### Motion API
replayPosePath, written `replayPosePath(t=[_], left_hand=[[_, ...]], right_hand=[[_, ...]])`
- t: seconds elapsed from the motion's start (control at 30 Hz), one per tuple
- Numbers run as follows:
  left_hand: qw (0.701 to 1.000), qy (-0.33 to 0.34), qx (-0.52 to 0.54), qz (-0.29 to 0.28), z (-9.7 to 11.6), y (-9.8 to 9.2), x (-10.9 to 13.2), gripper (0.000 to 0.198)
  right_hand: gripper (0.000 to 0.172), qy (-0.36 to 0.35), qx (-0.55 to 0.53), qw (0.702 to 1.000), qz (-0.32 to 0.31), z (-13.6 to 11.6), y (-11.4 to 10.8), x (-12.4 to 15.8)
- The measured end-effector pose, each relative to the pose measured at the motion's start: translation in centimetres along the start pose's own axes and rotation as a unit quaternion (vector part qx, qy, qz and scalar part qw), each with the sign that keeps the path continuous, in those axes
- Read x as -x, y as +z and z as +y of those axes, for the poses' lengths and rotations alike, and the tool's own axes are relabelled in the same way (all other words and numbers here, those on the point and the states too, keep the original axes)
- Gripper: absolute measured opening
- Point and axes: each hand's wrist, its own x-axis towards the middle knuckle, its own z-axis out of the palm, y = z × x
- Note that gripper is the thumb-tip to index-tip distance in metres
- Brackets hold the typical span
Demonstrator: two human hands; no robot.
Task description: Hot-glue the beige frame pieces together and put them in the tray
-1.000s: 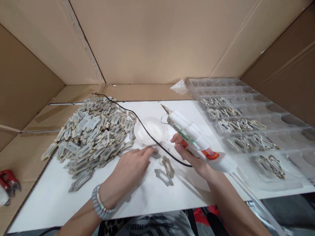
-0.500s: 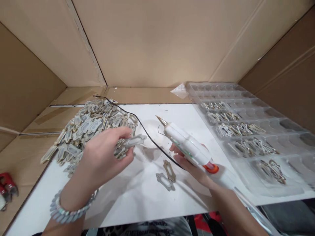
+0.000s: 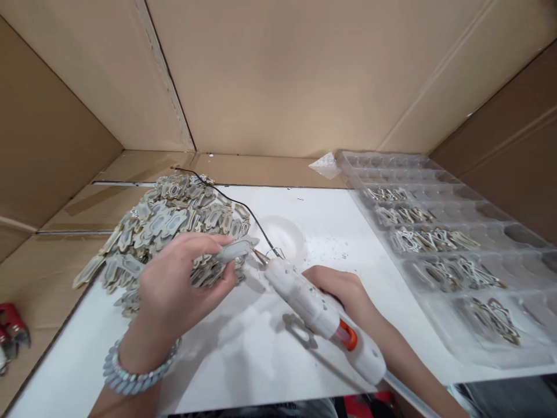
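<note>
Between the thumb and fingers of my left hand (image 3: 183,278) is a flat grey frame-shaped piece (image 3: 235,249) with a long oval centre. My right hand (image 3: 343,290) grips a white glue gun (image 3: 304,299) with an orange part and a clear glue stick (image 3: 411,395) at its rear. The gun's metal nozzle meets the right end of the grey piece; whether it touches I cannot tell. Beneath the gun, a similar loose piece (image 3: 300,331) lies on the white board, partly hidden. A big heap of such pieces (image 3: 163,223) spreads behind my left hand.
A clear compartment tray (image 3: 456,313) on the right holds several groups of frame pieces. A round white dish (image 3: 289,238) sits mid-board, with crumbs beside it. The black cord (image 3: 235,200) runs across to the gun. Red-handled snips (image 3: 13,328) lie far left; cardboard walls (image 3: 282,75) surround the board.
The glue gun has swung left and down, bringing its nozzle from open air to the end of the grey piece. My left hand keeps its hold and has shifted only slightly.
</note>
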Motion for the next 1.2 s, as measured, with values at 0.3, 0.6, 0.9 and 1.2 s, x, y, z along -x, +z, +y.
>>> replayPosePath(t=[0.3,0.6,0.9,1.2], left_hand=[[0.999,-0.042,0.01,0.013,0.49,-0.07,0.22,0.025],[1.0,0.012,0.0,0.028,0.48,-0.12,0.37,0.035],[0.999,0.022,-0.012,0.031,0.31,0.24,0.62,0.039],[0.999,0.023,-0.012,0.029,0.36,0.21,0.64,0.038]], right_hand=[[0.012,0.022,0.039,0.999,-0.008,-0.16,0.23,-0.23],[0.008,0.027,0.038,0.999,0.001,0.11,0.23,-0.2],[0.009,0.01,0.044,0.999,0.006,-0.07,0.32,-0.13],[0.012,0.002,0.039,0.999,0.008,0.08,0.36,-0.34]])
